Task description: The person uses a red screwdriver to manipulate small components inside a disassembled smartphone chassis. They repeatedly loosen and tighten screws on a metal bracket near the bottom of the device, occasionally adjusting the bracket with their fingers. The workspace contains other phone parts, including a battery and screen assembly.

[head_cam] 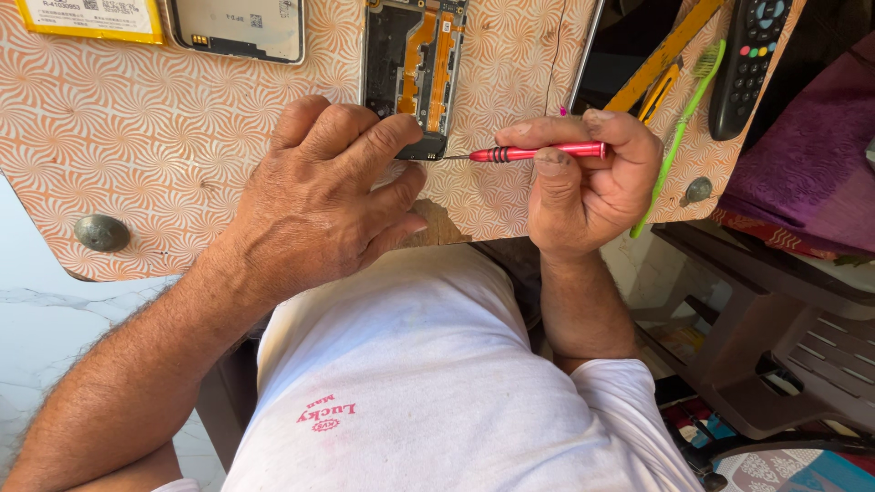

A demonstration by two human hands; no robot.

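Note:
An opened phone body [415,64] with its circuit board and orange ribbon cables bare lies on an orange-patterned tabletop [182,128]. My left hand [319,196] rests on the table and pins the phone's near end with its fingertips. My right hand [592,182] holds a slim red screwdriver [538,152] sideways. The screwdriver's thin tip touches the phone's near corner, just beside my left fingers.
A phone back cover [239,27] and a yellow-edged flat battery [91,18] lie at the table's far left. A green toothbrush [679,128], a yellow tool [661,59] and a black remote control [747,64] sit at right. Beyond stands a plastic chair [784,337] with purple cloth [807,164].

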